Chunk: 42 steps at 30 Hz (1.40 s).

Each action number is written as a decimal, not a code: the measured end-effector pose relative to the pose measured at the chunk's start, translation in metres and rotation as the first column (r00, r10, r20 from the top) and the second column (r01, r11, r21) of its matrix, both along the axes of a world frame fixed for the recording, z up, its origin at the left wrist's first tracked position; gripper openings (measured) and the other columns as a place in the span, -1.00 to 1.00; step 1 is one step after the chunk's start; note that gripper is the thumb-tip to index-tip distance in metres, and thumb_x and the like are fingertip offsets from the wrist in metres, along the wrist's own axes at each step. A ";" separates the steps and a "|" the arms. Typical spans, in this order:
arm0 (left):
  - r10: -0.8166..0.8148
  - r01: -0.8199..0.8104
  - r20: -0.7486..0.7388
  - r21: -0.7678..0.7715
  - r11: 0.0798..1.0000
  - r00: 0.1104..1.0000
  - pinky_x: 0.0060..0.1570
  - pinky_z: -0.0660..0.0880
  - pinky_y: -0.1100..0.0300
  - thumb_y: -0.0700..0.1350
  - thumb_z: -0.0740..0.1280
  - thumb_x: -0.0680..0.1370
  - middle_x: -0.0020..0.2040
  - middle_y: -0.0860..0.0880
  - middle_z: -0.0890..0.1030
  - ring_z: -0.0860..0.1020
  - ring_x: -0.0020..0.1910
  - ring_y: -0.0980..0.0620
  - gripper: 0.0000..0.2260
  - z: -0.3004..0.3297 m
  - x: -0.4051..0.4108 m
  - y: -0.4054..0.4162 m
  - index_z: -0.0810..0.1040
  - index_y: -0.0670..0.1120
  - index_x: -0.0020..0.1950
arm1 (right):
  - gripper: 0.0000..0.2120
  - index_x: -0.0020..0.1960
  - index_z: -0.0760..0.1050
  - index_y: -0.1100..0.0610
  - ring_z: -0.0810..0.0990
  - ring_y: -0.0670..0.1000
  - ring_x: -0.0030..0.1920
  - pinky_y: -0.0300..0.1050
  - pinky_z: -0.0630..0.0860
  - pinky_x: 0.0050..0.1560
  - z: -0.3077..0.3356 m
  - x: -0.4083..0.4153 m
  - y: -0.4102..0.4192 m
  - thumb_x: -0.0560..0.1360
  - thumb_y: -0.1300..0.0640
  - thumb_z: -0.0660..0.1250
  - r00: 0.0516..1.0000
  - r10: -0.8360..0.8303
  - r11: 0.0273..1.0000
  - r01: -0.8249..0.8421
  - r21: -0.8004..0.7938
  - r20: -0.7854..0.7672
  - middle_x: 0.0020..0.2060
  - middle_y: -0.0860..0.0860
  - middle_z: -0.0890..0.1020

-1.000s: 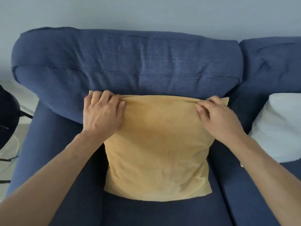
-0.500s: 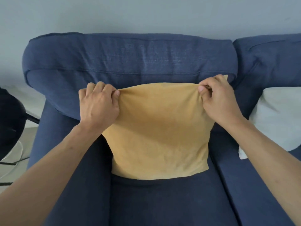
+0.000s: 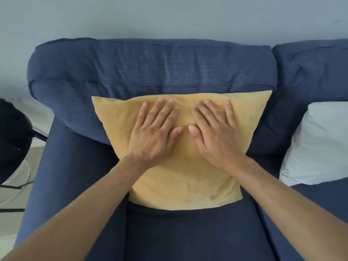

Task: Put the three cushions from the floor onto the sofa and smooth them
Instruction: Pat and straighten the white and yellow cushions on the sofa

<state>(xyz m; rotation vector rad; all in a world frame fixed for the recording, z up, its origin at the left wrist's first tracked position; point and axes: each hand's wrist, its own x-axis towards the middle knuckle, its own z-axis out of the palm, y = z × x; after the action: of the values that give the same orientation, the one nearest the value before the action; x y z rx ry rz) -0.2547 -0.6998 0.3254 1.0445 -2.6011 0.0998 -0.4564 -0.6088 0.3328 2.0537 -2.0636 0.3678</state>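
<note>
Both palms are flat and fingers spread, left hand (image 3: 154,134) and right hand (image 3: 212,134) gripping nothing, just pressing the yellow cushion (image 3: 180,178) that's propped against the sofa (image 3: 150,68) backrest, probably to flatten wrinkles, with a white cushion (image 3: 320,144) already sitting nearby.

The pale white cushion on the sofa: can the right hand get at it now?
Probably yes: the right hand lies open on the yellow cushion, and nothing stands between it and the pale white cushion.
</note>
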 end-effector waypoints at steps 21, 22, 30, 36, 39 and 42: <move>0.038 -0.051 -0.167 -0.078 0.996 0.985 0.65 0.08 -0.35 0.08 -0.01 0.82 0.63 -0.09 0.44 0.21 0.72 -0.14 -0.51 0.009 -0.009 0.008 0.51 -0.13 0.57 | -0.49 0.61 0.43 0.18 0.26 0.14 0.71 0.43 0.01 0.68 0.005 0.036 0.001 0.80 -0.08 0.07 0.999 0.003 0.994 0.002 -0.106 0.049 0.62 0.11 0.46; 0.062 -0.074 -0.145 -0.080 0.994 0.988 0.65 0.07 -0.36 0.08 0.01 0.81 0.61 -0.09 0.47 0.22 0.71 -0.14 -0.51 0.004 -0.007 0.005 0.53 -0.12 0.55 | -0.47 0.61 0.43 0.17 0.27 0.14 0.71 0.43 0.00 0.68 0.001 0.030 -0.001 0.80 -0.11 0.05 0.999 -0.025 0.995 0.027 -0.099 0.027 0.62 0.11 0.46; 0.269 -0.270 -0.076 -0.012 0.963 0.960 0.68 -0.05 -0.31 0.22 -0.07 0.79 0.72 -0.07 0.28 0.08 0.75 -0.12 -0.42 -0.010 0.056 -0.026 0.34 -0.06 0.69 | -0.43 0.58 0.45 0.17 0.29 0.16 0.69 0.44 -0.01 0.68 -0.007 -0.035 0.005 0.81 -0.16 -0.03 0.975 -0.220 0.964 0.224 -0.146 0.038 0.60 0.13 0.48; 0.362 -0.348 -0.316 0.101 0.932 0.877 0.67 -0.13 -0.38 0.13 -0.08 0.80 0.77 -0.15 0.04 -0.06 0.76 -0.21 -0.43 -0.002 0.053 0.018 0.16 -0.13 0.75 | -0.50 0.62 0.40 0.25 0.20 0.29 0.72 0.57 0.00 0.64 -0.003 -0.011 0.036 0.79 0.01 0.09 0.969 -0.118 0.911 0.193 -0.364 0.219 0.67 0.23 0.32; 0.227 -0.213 -0.379 0.079 0.974 0.897 0.65 -0.13 -0.42 0.05 0.00 0.79 0.75 -0.23 -0.02 -0.01 0.73 -0.36 -0.45 -0.012 0.016 0.064 0.11 -0.18 0.74 | -0.49 0.61 0.40 0.26 0.23 0.36 0.69 0.65 0.03 0.59 -0.021 0.033 0.054 0.76 0.01 0.12 0.980 0.033 0.929 0.042 -0.367 0.195 0.65 0.28 0.32; 0.173 -0.154 -0.404 0.081 0.985 0.898 0.63 -0.07 -0.47 0.02 -0.01 0.79 0.75 -0.19 -0.05 -0.02 0.73 -0.32 -0.47 -0.042 -0.010 0.092 0.07 -0.17 0.74 | -0.52 0.66 0.35 0.18 0.24 0.32 0.70 0.67 0.04 0.58 -0.060 0.056 0.065 0.77 0.05 0.14 0.980 0.126 0.938 -0.069 -0.339 0.151 0.67 0.21 0.32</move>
<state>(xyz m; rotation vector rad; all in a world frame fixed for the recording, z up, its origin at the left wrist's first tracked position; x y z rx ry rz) -0.2642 -0.6082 0.2830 1.1579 -2.1451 -0.1299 -0.4007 -0.5434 0.2724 1.9773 -1.8338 0.8748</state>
